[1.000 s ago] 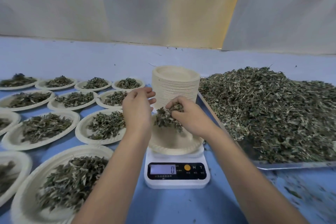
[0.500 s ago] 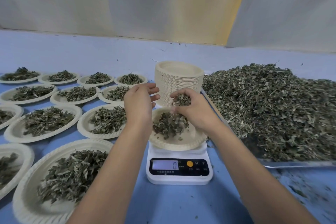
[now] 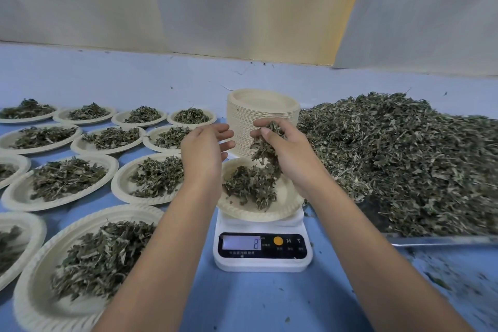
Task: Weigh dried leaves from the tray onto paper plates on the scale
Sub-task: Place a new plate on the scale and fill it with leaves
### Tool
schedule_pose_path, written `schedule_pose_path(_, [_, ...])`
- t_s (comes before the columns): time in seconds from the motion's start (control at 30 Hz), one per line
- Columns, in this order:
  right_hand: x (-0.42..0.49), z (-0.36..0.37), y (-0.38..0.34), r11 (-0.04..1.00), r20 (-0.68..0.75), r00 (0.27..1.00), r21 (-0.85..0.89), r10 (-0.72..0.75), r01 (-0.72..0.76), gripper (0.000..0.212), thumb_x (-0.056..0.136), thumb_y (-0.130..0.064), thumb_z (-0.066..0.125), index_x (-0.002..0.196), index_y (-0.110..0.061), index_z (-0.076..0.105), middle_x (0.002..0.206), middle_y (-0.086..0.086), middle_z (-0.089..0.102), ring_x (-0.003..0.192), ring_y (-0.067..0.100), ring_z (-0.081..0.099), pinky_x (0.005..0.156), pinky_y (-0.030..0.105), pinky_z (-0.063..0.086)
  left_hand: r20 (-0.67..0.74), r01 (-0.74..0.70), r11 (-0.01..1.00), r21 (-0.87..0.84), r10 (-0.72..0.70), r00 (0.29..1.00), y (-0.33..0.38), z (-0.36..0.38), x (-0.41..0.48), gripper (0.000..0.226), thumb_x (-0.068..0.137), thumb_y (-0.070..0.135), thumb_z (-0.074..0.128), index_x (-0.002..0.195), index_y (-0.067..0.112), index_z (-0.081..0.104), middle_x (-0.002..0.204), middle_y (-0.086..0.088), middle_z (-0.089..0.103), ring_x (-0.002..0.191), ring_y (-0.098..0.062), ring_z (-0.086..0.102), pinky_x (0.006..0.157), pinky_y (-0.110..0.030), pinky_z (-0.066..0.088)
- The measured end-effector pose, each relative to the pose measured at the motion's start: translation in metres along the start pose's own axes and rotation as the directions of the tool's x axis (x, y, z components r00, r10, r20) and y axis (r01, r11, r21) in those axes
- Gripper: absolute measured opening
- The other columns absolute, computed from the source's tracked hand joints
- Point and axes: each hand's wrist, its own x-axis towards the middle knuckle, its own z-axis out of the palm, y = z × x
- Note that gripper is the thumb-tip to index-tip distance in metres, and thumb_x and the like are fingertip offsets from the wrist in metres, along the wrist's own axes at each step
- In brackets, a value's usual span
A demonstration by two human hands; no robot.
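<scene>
While right hand [image 3: 292, 159] curled fingers round some leaves [image 3: 265, 144] over the plate [image 3: 250, 216], left hand [image 3: 204, 155] showed straight fingers; they seemed light, crumbly, best cupped loosely.

Between the left hand [image 3: 204, 153] and the right hand [image 3: 292, 162], the plate [image 3: 256, 214] is matt cream paper with a crimped rim, like the stack of plates [image 3: 262, 113] beyond the fingertips. The scale [image 3: 262, 264] below is glossy white plastic with a shiny black panel. Right of the right hand, the tray [image 3: 442, 240] edge looks like bright metal; its leaves [image 3: 404, 156] are dry, crumpled, dull. The tabletop [image 3: 256, 304] is smooth matt blue.
</scene>
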Motion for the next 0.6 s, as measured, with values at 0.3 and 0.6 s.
schedule_pose_path(0.3, [0.0045, 0.0004, -0.0031, 0.953, -0.093, 0.996, 0.301, -0.003, 0.031, 0.021, 0.097, -0.005, 0.047, 0.095, -0.019, 0.063, 0.089, -0.003, 0.064, 0.086, 0.008, 0.06, 0.071, 0.023, 0.047, 0.019, 0.005, 1.0, -0.013, -0.005, 1.0, -0.0018, -0.0012, -0.0003, 0.022, 0.093, 0.007, 0.046, 0.086, 0.012, 0.066, 0.077, 0.002, 0.068, 0.057, -0.008, 0.059, 0.063, -0.022, 0.045])
schedule_pose_path(0.6, [0.0046, 0.0027, -0.0013, 0.951, -0.096, 0.995, 0.309, -0.001, 0.03, 0.02, 0.097, -0.003, 0.045, 0.097, -0.015, 0.061, 0.087, -0.002, 0.062, 0.084, 0.006, 0.058, 0.067, 0.019, 0.049, 0.043, 0.007, 1.0, 0.014, -0.008, 0.999, -0.0048, 0.0015, -0.001, 0.026, 0.092, 0.006, 0.042, 0.083, 0.013, 0.065, 0.076, 0.003, 0.067, 0.053, -0.005, 0.058, 0.052, -0.016, 0.042])
